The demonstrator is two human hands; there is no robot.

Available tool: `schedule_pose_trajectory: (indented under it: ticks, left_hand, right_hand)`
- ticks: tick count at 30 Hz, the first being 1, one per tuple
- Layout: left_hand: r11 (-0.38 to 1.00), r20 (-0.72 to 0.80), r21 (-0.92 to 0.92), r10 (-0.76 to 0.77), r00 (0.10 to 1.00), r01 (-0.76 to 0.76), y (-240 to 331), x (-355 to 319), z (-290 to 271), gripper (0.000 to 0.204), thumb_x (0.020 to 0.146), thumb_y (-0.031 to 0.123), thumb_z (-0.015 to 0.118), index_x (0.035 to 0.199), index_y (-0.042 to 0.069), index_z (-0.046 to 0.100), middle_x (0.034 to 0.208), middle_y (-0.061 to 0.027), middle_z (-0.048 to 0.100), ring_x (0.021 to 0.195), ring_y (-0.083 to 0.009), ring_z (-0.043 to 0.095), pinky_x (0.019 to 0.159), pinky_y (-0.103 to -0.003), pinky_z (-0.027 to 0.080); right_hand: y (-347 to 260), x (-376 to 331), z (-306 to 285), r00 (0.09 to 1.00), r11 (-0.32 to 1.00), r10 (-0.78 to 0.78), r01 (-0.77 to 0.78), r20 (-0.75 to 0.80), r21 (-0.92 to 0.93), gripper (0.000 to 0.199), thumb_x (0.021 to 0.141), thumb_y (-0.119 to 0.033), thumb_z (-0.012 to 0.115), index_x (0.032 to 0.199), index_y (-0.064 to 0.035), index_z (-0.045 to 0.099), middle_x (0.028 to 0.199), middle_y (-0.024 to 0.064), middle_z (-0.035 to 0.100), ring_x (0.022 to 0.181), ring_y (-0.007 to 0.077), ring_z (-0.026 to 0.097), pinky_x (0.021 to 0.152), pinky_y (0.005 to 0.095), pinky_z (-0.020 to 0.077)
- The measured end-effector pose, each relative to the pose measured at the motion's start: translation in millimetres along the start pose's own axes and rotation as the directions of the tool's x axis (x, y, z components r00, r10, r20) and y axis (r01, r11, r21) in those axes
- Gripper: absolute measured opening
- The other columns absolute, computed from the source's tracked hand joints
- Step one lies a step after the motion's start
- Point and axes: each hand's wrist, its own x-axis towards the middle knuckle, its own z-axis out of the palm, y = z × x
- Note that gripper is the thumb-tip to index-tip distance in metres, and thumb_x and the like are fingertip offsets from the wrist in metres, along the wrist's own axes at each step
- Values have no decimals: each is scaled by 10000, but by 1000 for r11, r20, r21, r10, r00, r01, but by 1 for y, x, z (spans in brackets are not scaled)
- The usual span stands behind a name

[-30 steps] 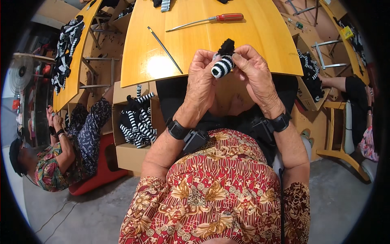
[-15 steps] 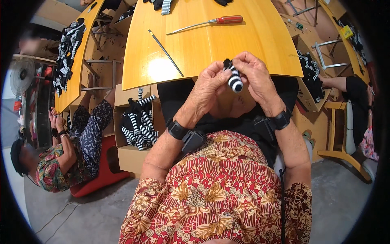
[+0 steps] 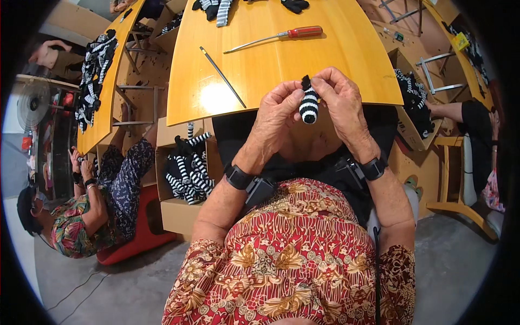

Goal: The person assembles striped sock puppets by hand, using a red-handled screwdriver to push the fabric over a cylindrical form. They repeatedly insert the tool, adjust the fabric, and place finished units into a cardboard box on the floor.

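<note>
Over the near edge of the table, both my hands hold a small black-and-white striped knitted piece (image 3: 309, 104) by its upper part. A narrow black tip sticks up between my fingers, and its rounded striped end hangs down toward me. My left hand (image 3: 279, 107) pinches it from the left with thumb and fingers. My right hand (image 3: 342, 103) grips it from the other side, near the black tip. A screwdriver (image 3: 304, 32) with a red handle and a long shaft lies beyond my hands. To its left rests a thin dark rod (image 3: 222, 76) with a pale tip.
Black and striped knitted pieces (image 3: 222, 12) lie at the far edge of the yellow table (image 3: 260, 65). Cardboard boxes of similar pieces stand left (image 3: 181, 216) and right (image 3: 407, 132). A co-worker (image 3: 89, 211) sits at the left; another person's leg (image 3: 447, 112) shows at the right.
The knitted piece has turned more upright, its black tip now showing above my fingers. My hands have shifted only slightly. The view has moved a little, showing more of the table's far edge.
</note>
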Motion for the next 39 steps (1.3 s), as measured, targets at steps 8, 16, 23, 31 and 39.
schedule_pose_trajectory:
  ticks: [8,16,23,31,39]
  left_hand:
    - [983,254,37,-181,950,177,4,-5,-13,188,921,189,659,1052,58,630,868,33,611,654,-27,484,569,-172,405]
    - [990,8,-63,-129,992,129,-5,-6,-6,125,951,187,617,992,70,597,819,35,586,589,-21,460,527,-166,396]
    - [964,39,-245,-95,995,102,-6,3,-7,95,971,172,579,1009,86,567,834,23,594,496,-14,407,486,-150,353]
    - [964,159,-252,-40,986,80,-7,-4,-2,136,977,206,572,1026,83,541,801,44,567,460,-13,335,473,-177,305]
    - [969,30,-239,-56,998,61,-2,-8,-3,109,957,200,612,965,111,552,761,45,568,464,-21,342,476,-189,308]
  right_hand:
    - [2,1,-1,989,988,97,-109,109,110,65,904,-88,625,882,-27,624,780,-14,598,714,58,544,661,207,465]
    - [7,2,2,997,981,-68,75,41,-180,105,914,-96,593,853,-13,576,751,-7,551,711,70,507,665,231,453]
    - [12,11,7,977,940,-214,210,13,-268,113,917,-84,581,838,-8,556,726,-4,515,708,71,487,652,242,441]
    - [14,7,9,991,987,-128,131,32,-91,107,926,-76,589,836,-20,574,745,-38,555,716,23,525,648,192,448]
    - [22,6,15,998,998,57,-57,41,8,115,937,-100,581,855,-19,577,754,-39,561,724,22,536,649,190,456]
